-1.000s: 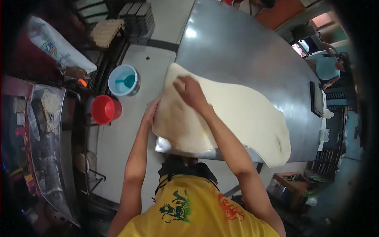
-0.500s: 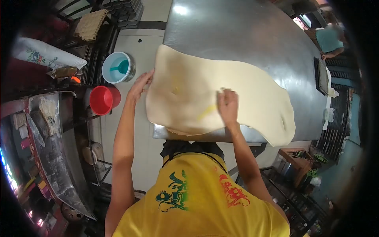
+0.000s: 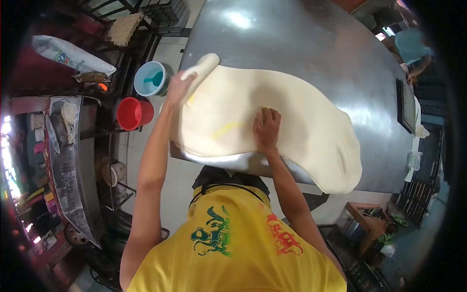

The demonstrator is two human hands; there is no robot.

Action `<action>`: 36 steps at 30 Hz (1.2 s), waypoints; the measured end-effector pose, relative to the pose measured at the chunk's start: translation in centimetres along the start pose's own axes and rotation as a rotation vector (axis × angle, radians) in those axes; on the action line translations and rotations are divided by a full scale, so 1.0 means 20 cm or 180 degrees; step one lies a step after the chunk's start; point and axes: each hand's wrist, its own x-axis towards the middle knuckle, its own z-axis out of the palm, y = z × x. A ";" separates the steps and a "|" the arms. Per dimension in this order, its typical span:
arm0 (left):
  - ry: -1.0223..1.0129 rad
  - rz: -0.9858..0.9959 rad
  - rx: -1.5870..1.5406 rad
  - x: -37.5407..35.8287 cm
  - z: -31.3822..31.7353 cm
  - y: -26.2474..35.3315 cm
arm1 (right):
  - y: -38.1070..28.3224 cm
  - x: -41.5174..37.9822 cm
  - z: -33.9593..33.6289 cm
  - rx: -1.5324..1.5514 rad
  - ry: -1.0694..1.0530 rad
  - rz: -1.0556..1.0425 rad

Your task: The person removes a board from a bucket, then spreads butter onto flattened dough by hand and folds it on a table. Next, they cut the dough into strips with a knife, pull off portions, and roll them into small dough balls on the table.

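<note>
A wide sheet of pale dough (image 3: 301, 117) lies across the metal table, its right end hanging toward the near edge. My left hand (image 3: 180, 89), slightly blurred, grips the sheet's left edge, which is lifted and folded over into a thick roll. A yellow smear (image 3: 227, 128) streaks the dough between my hands. On the middle of the sheet rests my right hand (image 3: 267, 127), fingers curled down. A bit of yellow shows by its fingertips; what lies under them is hidden.
Left of the steel table (image 3: 272, 34) stand a pale bucket (image 3: 141, 86) with a teal scoop (image 3: 154, 79) and a red bucket (image 3: 127, 114). A dark tray (image 3: 405, 107) lies at the table's right edge, near another person (image 3: 412, 46). A white sack (image 3: 73, 56) is at far left.
The dough's left edge has been lifted and folded inward by my left hand. My right hand has shifted left and slightly up across the sheet.
</note>
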 end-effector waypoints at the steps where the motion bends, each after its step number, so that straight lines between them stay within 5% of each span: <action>1: 0.0249 -0.0044 -0.0016 0.08 0.00 -0.06 | 0.01 0.00 0.00 0.0005 -0.0050 -0.0004; 6: 0.1057 0.0424 0.0541 0.17 -0.04 -0.26 | 0.01 0.01 -0.06 -0.0132 -0.0378 0.0010; 8: 0.0897 0.0414 -0.0054 0.04 -0.10 -0.31 | 0.03 0.05 -0.09 -0.0252 -0.0733 0.0236; 10: 0.0096 -0.0233 -0.0536 -0.21 -0.18 -0.35 | -0.11 0.21 -0.23 -0.0042 -0.1552 0.0929; 11: 0.0161 0.0008 -0.0360 -0.36 -0.17 -0.44 | -0.16 0.27 -0.26 0.0061 -0.1983 0.1287; 15: 0.0742 0.0231 -0.0310 -0.60 -0.13 -0.56 | -0.22 0.39 0.03 0.0352 -0.0131 -0.0119; 17: 0.0528 -0.0080 -0.0131 -0.52 -0.17 -0.54 | -0.20 0.35 0.24 -0.0405 -0.0782 -0.1311; 19: 0.0394 -0.0366 -0.0144 -0.47 -0.21 -0.54 | -0.31 0.32 0.33 -0.1034 -0.1530 -0.1489; 22: -0.0197 -0.0415 -0.0882 -0.59 -0.29 -0.36 | -0.68 0.54 0.32 -0.1186 -0.3085 -0.0108; 25: -0.0054 -0.0858 -0.1784 -0.85 -0.25 -0.18 | -0.74 0.52 0.46 0.0186 -0.2575 -0.0556; 26: 0.0305 -0.0843 -0.1685 -0.85 -0.21 -0.25 | -0.71 0.39 0.54 0.0336 -0.1402 -0.1023; 29: 0.1154 -0.0603 -0.0594 -0.80 -0.12 -0.45 | -0.68 0.18 0.52 -0.0509 -0.2002 -0.1707; 31: 0.1515 -0.0344 0.0375 -0.91 -0.13 -0.34 | -0.70 0.04 0.44 0.0025 -0.2046 -0.0758; 33: 0.1477 0.0061 0.0473 -0.93 -0.06 -0.39 | -0.50 -0.16 0.43 -0.0141 -0.1501 -0.1711; 36: 0.1777 0.0084 0.0789 -1.07 0.04 -0.36 | -0.54 -0.24 0.19 0.0163 -0.1922 -0.1443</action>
